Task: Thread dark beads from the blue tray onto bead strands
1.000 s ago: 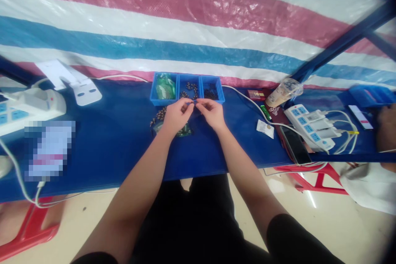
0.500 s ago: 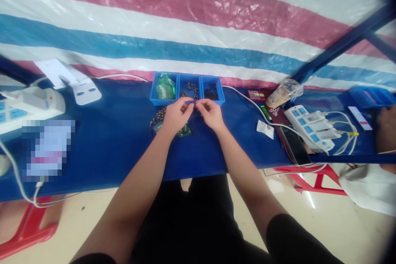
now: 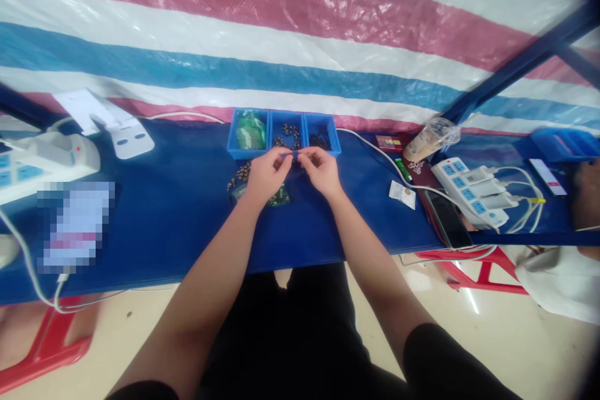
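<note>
My left hand [image 3: 269, 175] and my right hand [image 3: 321, 170] meet just in front of the blue bins, fingertips pinched close together. Between them is a tiny dark piece [image 3: 295, 154], too small to name. Behind the hands stand three joined blue bins: the left bin [image 3: 247, 154] has a green plastic bag [image 3: 250, 130] in it, the middle bin [image 3: 287, 117] several small brown-and-black parts, the right bin [image 3: 320, 119] small dark parts. More small parts [image 3: 240, 174] lie on the table by my left hand. Partly under that hand is a clear bag with green pieces [image 3: 281, 196].
On the right are a drink cup [image 3: 424, 142], a white packet [image 3: 402, 194], a dark phone [image 3: 449, 220] and a power strip [image 3: 469, 190] with cables. To the left lie another power strip [image 3: 82, 156], a white stand [image 3: 131, 137] and a phone [image 3: 77, 225]. A person's arm shows far right.
Both hands stay nearly in place, fingertips still together. My right hand has shifted very slightly, and the small dark piece between the fingers shows a little more plainly.
</note>
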`<move>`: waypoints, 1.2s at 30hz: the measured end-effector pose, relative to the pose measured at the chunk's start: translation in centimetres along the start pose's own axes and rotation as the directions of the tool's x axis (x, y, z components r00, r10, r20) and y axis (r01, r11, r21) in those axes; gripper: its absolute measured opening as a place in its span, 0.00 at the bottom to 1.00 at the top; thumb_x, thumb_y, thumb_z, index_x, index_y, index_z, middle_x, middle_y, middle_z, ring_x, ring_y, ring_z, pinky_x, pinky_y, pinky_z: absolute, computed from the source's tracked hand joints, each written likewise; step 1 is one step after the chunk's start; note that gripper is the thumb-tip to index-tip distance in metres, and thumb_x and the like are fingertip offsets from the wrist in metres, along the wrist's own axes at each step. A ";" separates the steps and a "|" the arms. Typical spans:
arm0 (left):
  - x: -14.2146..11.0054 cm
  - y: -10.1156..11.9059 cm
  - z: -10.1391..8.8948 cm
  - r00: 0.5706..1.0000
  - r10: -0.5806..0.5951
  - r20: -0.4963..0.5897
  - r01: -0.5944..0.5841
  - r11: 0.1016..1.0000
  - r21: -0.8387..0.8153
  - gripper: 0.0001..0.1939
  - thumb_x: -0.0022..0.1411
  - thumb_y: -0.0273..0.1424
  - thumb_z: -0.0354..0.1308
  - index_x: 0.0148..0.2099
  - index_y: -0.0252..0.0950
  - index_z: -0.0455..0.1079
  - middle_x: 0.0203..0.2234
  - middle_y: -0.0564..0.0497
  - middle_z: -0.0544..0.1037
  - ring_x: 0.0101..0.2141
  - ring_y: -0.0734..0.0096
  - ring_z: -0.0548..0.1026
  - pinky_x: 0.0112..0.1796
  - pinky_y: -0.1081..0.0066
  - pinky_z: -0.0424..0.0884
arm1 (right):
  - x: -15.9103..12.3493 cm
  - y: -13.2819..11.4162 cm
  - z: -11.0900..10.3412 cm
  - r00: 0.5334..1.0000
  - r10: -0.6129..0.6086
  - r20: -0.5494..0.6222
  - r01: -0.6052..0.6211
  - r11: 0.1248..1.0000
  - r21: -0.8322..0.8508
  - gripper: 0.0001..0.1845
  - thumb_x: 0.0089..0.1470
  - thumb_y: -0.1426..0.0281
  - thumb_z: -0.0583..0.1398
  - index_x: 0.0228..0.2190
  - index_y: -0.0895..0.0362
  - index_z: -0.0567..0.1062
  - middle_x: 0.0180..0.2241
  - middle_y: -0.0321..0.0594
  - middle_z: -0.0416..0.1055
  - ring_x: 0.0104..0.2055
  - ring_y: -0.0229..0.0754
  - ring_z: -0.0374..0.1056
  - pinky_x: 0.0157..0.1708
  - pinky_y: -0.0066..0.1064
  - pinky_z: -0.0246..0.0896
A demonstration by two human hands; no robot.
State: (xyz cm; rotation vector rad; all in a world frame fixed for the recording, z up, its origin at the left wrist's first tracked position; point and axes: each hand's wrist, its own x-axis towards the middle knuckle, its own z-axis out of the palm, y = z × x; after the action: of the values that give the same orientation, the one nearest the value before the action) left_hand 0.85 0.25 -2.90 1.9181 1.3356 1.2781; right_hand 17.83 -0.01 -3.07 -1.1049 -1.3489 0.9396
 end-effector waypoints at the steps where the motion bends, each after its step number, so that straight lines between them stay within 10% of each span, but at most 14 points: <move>1: 0.0 0.0 0.0 1.000 -0.001 0.004 0.001 1.000 -0.002 0.11 0.67 0.37 0.59 0.46 0.39 0.77 0.24 0.54 0.76 0.23 0.75 0.72 0.29 0.72 0.68 | 0.0 0.0 0.0 1.000 -0.004 -0.002 0.004 1.000 -0.008 0.17 0.55 0.54 0.65 0.38 0.55 0.77 0.31 0.37 0.76 0.30 0.36 0.69 0.34 0.31 0.67; 36: 0.0 0.4 -0.2 1.000 0.001 0.025 -0.001 1.000 0.004 0.11 0.67 0.37 0.59 0.48 0.39 0.77 0.25 0.54 0.77 0.24 0.74 0.72 0.30 0.73 0.69 | -0.4 -0.7 0.1 0.998 -0.019 0.065 0.026 0.994 -0.109 0.22 0.58 0.48 0.60 0.30 0.55 0.75 0.29 0.37 0.74 0.29 0.37 0.67 0.32 0.31 0.65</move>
State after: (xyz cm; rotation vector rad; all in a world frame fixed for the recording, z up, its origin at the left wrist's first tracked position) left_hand 0.90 0.03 -2.53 1.9312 1.3259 1.2482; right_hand 17.63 -0.59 -2.48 -1.1485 -1.4770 0.8999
